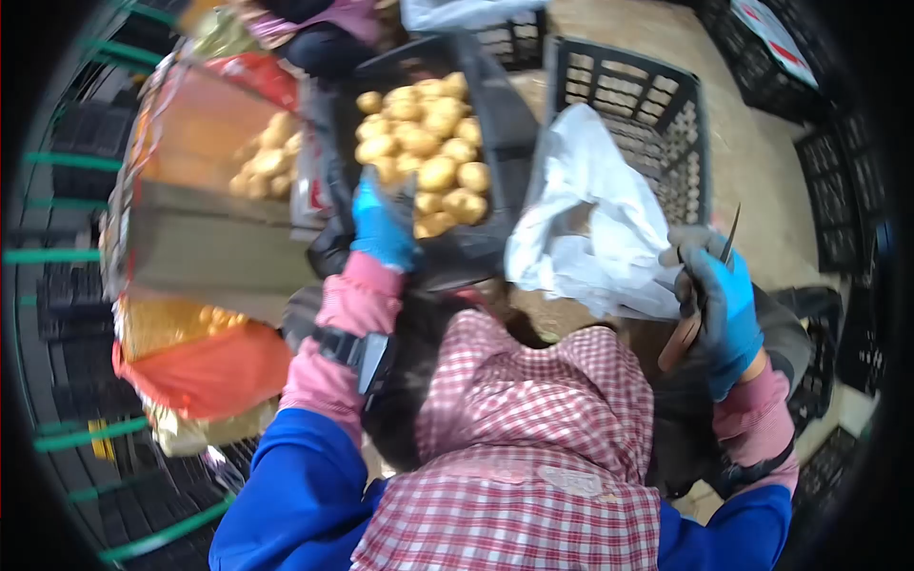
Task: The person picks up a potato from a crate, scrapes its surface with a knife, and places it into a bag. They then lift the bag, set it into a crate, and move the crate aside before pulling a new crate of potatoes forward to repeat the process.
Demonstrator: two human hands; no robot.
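At the left side there is an orange-red sheet, hanging in folds; above it, on a brownish surface, lies a smaller heap of potatoes, yellow and rounded, but too blurred for telling their skin; next comes the left hand, in a blue glove with grey fingertips, which reaches over the near left edge of the main pile; because of the blur I cannot tell whether its fingers are apart or together, nor whether they touch anything.

The main potatoes are in a dark crate, in front of the person; they are pale yellow, some almost round and others more oval; their skins look smooth and rather clean, with a light shine on the upper sides; the nearer ones at the right show some brownish marks.

More to the right, a crumpled white bag hangs over the near left part of a black lattice crate; at the far right, the gloved right hand has its fingers clamped around a knife, with brownish handle downward and narrow dark blade pointing up.
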